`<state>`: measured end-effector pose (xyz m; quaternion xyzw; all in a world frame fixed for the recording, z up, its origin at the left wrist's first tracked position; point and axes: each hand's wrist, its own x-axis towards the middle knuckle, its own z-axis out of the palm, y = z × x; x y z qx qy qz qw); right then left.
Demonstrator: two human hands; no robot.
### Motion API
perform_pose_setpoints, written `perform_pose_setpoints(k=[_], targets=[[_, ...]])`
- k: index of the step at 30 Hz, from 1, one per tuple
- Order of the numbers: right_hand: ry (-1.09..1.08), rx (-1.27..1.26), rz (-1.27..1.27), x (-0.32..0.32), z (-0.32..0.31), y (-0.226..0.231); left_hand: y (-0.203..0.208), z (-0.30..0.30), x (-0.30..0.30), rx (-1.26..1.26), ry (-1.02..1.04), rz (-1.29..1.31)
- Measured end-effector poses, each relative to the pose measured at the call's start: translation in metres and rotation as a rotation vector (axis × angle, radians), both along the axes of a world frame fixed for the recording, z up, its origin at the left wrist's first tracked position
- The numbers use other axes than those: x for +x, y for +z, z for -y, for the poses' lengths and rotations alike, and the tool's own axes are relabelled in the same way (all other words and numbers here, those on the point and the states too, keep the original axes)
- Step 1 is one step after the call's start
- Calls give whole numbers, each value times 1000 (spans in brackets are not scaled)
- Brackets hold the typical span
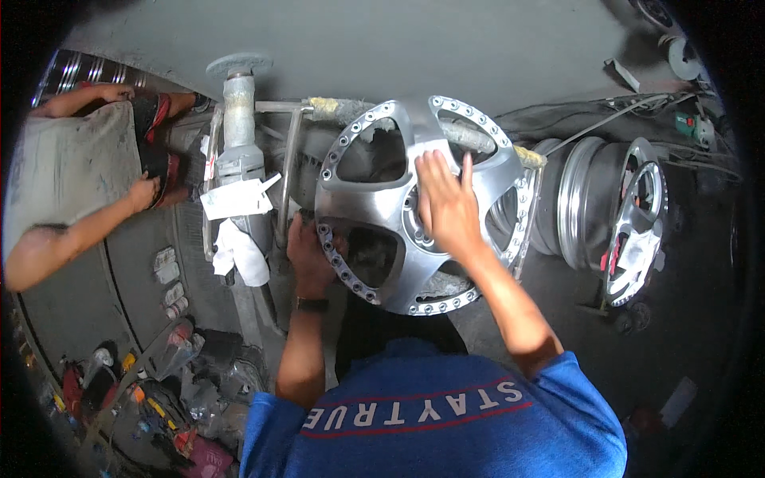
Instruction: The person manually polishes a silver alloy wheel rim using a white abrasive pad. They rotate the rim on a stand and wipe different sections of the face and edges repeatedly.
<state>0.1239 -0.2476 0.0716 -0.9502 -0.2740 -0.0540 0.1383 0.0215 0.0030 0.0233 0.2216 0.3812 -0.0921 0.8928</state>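
You could reach through the wheel face's [373, 205] upper-left opening [370, 159] — farther left, the grey column [239, 119] blocks you.

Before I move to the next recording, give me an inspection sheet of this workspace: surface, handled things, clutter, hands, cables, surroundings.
Surface: metal frame with a wrapped bar, partly hidden by the wheel face.
Handled things: silver five-spoke wheel face; white pad on its upper spoke.
Clutter: jumbled bags at lower left; white paper on the post.
Hands: right hand flat over the pad; left hand at the left rim, grip partly hidden.
Cables: several at upper right, near a green power tool.
Surroundings: co-worker's hand at left; wheel barrel at right.
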Motion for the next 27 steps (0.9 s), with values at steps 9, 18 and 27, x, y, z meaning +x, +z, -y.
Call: perform_pose_setpoints(k=[9,18,27], targets=[[-10,-16,-64,-15,-11,9,8,7,4,182,7,-38],[-22,10,-30,-2,-4,6,5,8,2,273,-24,-69],[-34,35,-40,-3,-6,8,-14,2,-7,37,122,42]])
